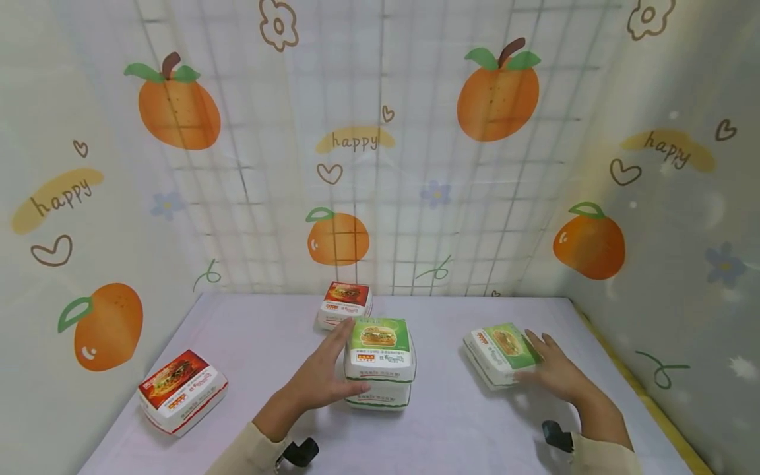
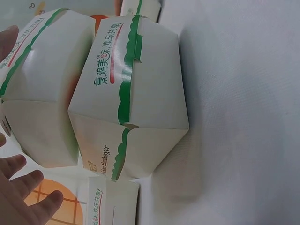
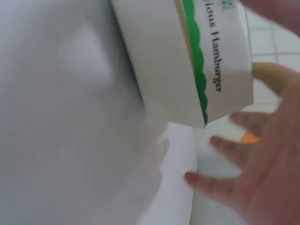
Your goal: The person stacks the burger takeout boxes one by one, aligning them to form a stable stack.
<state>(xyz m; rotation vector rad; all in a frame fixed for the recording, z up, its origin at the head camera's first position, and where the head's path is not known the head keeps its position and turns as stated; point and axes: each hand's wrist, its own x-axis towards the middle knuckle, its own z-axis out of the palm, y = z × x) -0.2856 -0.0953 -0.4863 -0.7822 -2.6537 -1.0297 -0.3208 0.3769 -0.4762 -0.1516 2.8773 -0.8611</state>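
Two green-and-white hamburger boxes stand stacked near the middle of the table: the upper box sits on the lower box. My left hand is at the left side of the upper one, with thumb in front and fingers spread. In the left wrist view these fingers are apart from the cardboard. Farther right lies a third green box, turned at an angle. My right hand is at its right side, fingers extended and spread; whether they touch it I cannot tell.
A red-topped hamburger box lies at the left of the white-covered table. Another red-topped box stands behind the stack. A printed curtain over a wire grid closes off the back and sides.
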